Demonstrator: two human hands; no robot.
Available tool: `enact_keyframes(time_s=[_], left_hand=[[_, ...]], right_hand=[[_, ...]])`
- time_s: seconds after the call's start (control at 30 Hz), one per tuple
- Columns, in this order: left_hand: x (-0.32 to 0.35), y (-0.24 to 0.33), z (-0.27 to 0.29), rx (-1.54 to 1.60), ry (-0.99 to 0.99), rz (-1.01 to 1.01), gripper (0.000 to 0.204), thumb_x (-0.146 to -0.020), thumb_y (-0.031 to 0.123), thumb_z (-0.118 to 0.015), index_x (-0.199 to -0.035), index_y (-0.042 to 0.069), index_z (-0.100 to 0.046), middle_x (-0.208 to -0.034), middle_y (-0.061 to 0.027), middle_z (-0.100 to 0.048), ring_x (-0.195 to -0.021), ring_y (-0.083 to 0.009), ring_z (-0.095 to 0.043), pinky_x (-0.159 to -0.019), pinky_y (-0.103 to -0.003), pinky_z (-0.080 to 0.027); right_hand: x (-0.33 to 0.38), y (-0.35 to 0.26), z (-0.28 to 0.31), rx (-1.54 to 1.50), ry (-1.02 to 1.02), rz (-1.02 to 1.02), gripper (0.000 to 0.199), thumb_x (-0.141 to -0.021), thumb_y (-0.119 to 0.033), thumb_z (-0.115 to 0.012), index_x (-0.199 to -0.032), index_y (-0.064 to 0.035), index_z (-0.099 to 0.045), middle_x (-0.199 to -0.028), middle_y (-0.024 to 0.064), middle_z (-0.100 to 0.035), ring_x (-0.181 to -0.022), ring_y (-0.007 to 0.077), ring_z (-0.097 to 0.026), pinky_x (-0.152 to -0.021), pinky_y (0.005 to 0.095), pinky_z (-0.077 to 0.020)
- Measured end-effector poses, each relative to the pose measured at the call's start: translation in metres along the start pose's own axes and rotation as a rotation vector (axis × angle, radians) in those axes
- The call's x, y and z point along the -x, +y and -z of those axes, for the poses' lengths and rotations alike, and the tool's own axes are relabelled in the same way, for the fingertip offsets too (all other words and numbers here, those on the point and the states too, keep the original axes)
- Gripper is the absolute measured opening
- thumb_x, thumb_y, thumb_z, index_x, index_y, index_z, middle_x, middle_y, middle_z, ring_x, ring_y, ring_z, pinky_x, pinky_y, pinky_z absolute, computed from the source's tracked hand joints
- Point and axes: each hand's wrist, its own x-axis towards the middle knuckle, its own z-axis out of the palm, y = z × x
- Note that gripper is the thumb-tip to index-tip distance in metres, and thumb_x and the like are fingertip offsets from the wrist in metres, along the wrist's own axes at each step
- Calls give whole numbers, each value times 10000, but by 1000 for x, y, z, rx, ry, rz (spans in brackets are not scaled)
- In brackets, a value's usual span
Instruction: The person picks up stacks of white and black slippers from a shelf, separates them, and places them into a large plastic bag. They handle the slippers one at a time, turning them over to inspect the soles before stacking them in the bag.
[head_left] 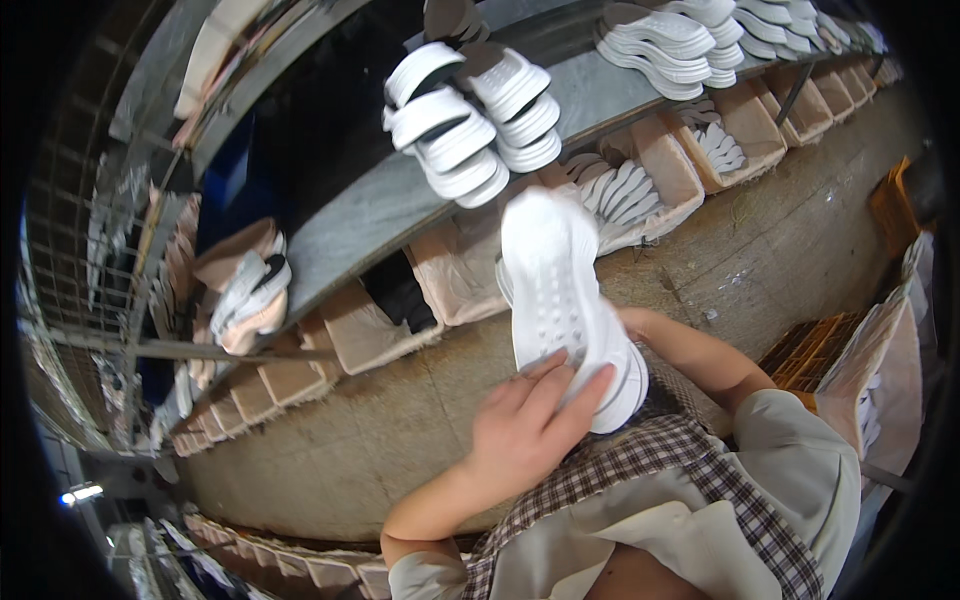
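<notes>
In front of my body is a small stack of white shoe soles (552, 270), tilted, with rows of small dimples on the top one. My left hand (530, 420) lies across the heel end of the stack, fingers on the top sole and thumb toward its edge. From behind the right edge, my right hand (632, 320) grips the stack; its fingers are mostly hidden. The far end of the soles is blurred.
Beyond the soles, a grey bench (345, 225) carries stacked white soles (450, 135) and more sole stacks (665, 50) to the right. Lined bins (465, 270) run below it, some with grey and white soles (620, 195). An orange crate (815, 350) stands at right.
</notes>
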Motion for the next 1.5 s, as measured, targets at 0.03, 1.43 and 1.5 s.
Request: enact_keyframes(time_s=[0.03,1.43,1.5], left_hand=[[15,6,-13,11,-29,104,665,-615,268,-778,-1212,67,-563,-1006,-137,-602,-858,-259,-620,-690,-341,-505],[141,-195,-533,1259,1007,1622,540,-790,57,-657,-1256,-29,-397,-1205,-228,-467,-1117,-347,-498,-949,-399,-406],[146,-184,-533,1335,986,1676,545,-798,64,-656,-1259,-32,-384,-1167,-217,-484,-1071,-327,-529,-916,-383,-429]], right_hand=[[4,7,-7,-5,-54,52,740,-903,-597,-346,-1445,-100,-260,-1451,127,-343,-1338,269,-334,-1123,392,-274],[-489,81,477,2403,-124,-844,1319,-584,-739,-665,-1477,-92,60,-1519,232,97,-1419,360,39,-1030,672,-146],[-469,96,475,2568,-280,-1035,1333,-566,-738,-674,-1478,-106,66,-1499,259,152,-1410,386,82,-1014,679,-182]])
